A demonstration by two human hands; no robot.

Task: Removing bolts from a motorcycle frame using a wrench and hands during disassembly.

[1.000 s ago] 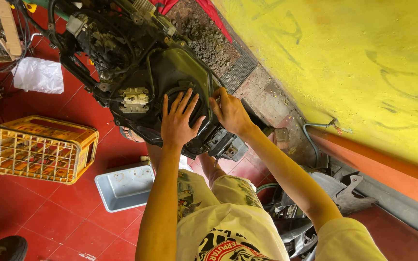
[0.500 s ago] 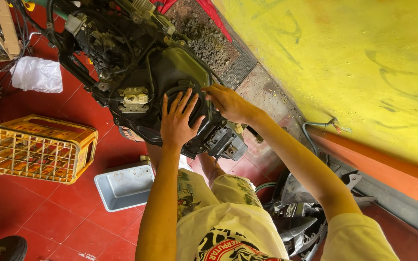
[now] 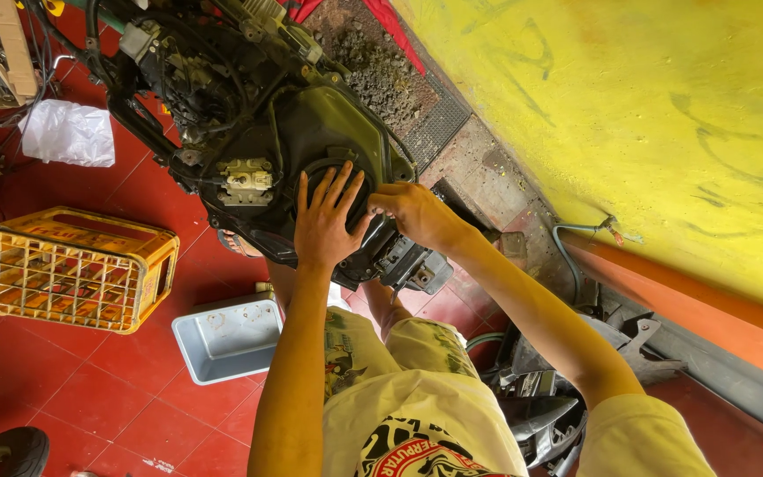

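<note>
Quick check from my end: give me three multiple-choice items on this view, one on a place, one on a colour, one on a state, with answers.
1. The grey tub sits:
A. beside the crate
B. inside it
C. on the tank

2. The crate is:
A. blue
B. yellow
C. black

3. The left hand is:
A. clenched
B. on the floor
C. spread flat on the tank

Answers: 1 A, tub rests on the tiles next to the crate; 2 B, yellow lattice; 3 C, fingers splayed on the round cap, right hand alongside.
</note>
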